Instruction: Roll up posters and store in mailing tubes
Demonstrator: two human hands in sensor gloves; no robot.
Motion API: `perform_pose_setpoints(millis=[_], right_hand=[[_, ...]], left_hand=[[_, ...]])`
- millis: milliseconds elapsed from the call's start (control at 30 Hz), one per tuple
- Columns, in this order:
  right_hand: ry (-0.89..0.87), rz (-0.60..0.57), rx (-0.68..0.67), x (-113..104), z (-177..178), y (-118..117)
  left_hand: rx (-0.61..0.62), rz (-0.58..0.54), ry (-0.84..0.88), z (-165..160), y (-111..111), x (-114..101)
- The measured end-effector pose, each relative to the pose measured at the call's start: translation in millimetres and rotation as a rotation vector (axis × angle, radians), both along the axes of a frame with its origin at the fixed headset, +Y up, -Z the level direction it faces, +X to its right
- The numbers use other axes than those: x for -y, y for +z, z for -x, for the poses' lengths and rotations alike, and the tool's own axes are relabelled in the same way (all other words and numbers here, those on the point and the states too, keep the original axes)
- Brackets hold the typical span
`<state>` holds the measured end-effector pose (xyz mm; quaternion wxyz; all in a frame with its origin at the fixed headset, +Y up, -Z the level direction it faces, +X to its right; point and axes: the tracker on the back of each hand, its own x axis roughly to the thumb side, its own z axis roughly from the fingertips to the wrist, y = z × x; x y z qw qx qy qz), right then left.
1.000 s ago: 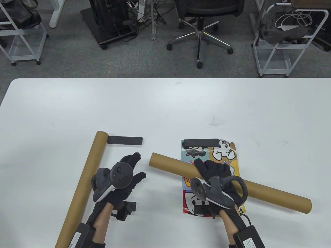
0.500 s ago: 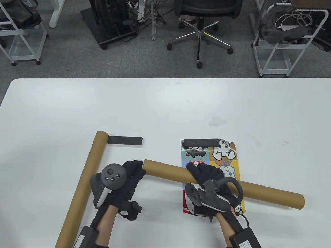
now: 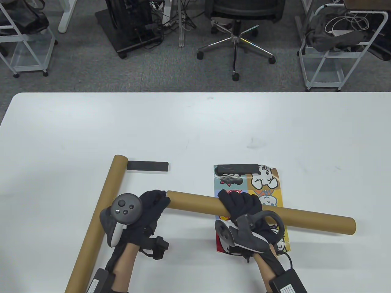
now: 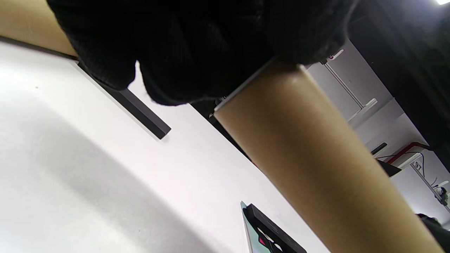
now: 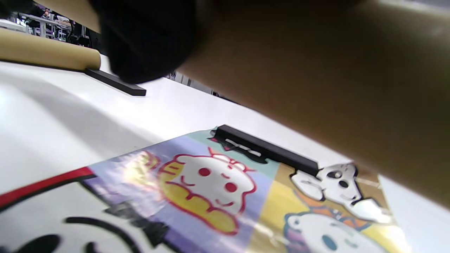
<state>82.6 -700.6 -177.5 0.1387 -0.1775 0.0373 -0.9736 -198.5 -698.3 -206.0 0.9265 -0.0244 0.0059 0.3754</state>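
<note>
White table (image 3: 195, 128), hand-held tube (image 3: 311, 218)

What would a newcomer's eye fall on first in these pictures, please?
First, the cardboard tube held across the table's near middle: the right hand grips its middle, the left hand is at its left end. Beneath it lies a bright cartoon poster, flat, a black bar on its far edge. A second tube lies on the left.

An office workroom
Grey carpet runs behind the white desk (image 3: 195, 122), with a swivel chair (image 3: 236, 33) on castors, white wheeled carts (image 3: 333, 52) holding bags and cables, and a tangle of power leads (image 3: 174, 15) under neighbouring desks
</note>
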Motion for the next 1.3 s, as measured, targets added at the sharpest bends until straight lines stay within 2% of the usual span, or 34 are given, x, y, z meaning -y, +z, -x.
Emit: perform_pose_setpoints(millis=[100, 333, 567, 667, 767, 1067, 1200, 1300], right_hand=[[0.036, -0.05, -0.009, -0.4, 1.3, 2.3], [0.039, 0.001, 0.015, 3.6, -2.9, -3.5], [0.004, 0.047, -0.006, 2.8, -2.7, -1.5], [0.013, 0.03, -0.02, 3.1, 0.0, -1.0], [0.021, -0.009, -0.018, 2.3, 0.9, -0.4], [0.076, 0.005, -0.006, -1.7, 0.8, 0.0], [0.033, 0.061, -0.009, 1.8, -0.3, -0.7], [0.046, 0.057, -0.018, 1.8, 1.3, -0.3]], left_hand=[[0.006, 0.016, 0.024, 0.3, -0.1, -0.4], [0.089, 0.056, 0.033, -1.6, -0.7, -0.1], [0.046, 0.06, 0.052, -1.8, -1.0, 3.3], [0.013, 0.049, 0.025, -0.1, -0.8, 2.3], [-0.002, 0.084, 0.086, 4.2, -1.4, 3.2], [0.054, 0.133, 0.116, 4.6, -2.2, 4.1], [0.05, 0.126, 0.103, 2.8, -2.6, 4.0], [0.042, 0.141, 0.131, 3.1, -3.1, 6.4]])
